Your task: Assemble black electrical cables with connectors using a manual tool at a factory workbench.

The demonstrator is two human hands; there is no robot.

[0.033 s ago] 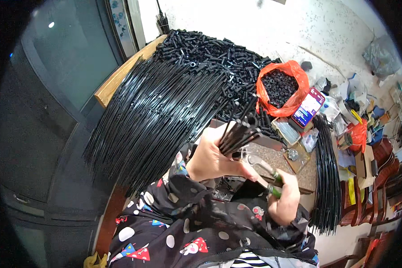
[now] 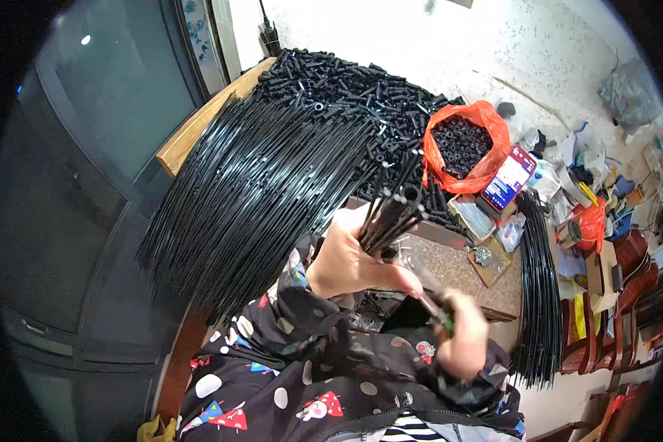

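My left hand [image 2: 353, 258] is closed round a bundle of thin black rods [image 2: 392, 221], whose ends fan out above my fingers. Smeared by motion, my right hand [image 2: 464, 335] grips green-handled pliers [image 2: 436, 308]. The pliers' metal jaws reach up to the underside of the bundle, beside my left thumb; what they bite on is hidden. Left of my hands lies a wide spread of long black rods [image 2: 250, 191]. Behind it is a big heap of short black tubes [image 2: 346, 88].
An orange plastic bag [image 2: 502, 136] of small black rings stands beyond my hands, beside a lit phone [image 2: 510, 180]. A second bundle of black rods [image 2: 539, 295] hangs over the right edge of the speckled tabletop [image 2: 449, 261]. Clutter fills the far right.
The pliers' handles have come together, and my right hand has moved slightly left and down. My left hand and its bundle have barely moved.
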